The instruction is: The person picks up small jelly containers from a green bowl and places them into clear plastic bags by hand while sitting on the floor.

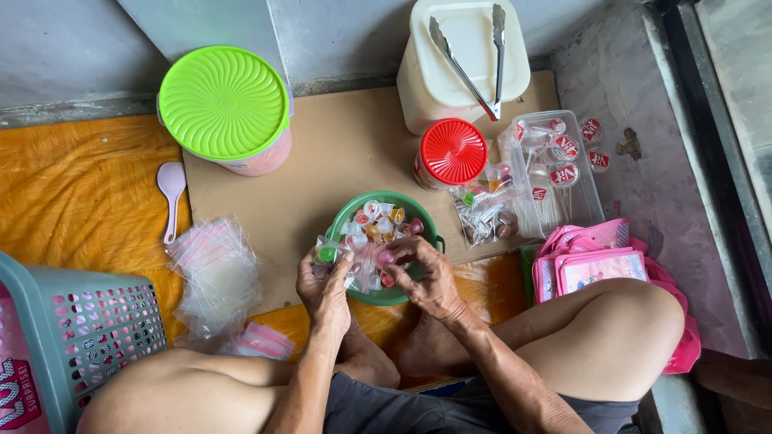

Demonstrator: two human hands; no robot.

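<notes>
I sit cross-legged on the floor. My left hand (323,283) and my right hand (426,273) together hold a small clear plastic bag (359,265) with several coloured jelly cups inside. My right fingers pinch a pink cup at the bag's mouth. Both hands are over the near rim of a green bowl (341,216) that holds more small jelly cups in mixed colours. The bowl rests on a sheet of brown cardboard (338,153).
A pile of empty clear zip bags (215,269) lies left. Behind stand a pink tub with a green lid (223,103), a red-lidded jar (453,151), a white container with metal tongs (466,56). Filled bags (482,213), a clear tray (555,173), pink packets (599,265), a grey basket (80,329), a lilac spoon (170,193).
</notes>
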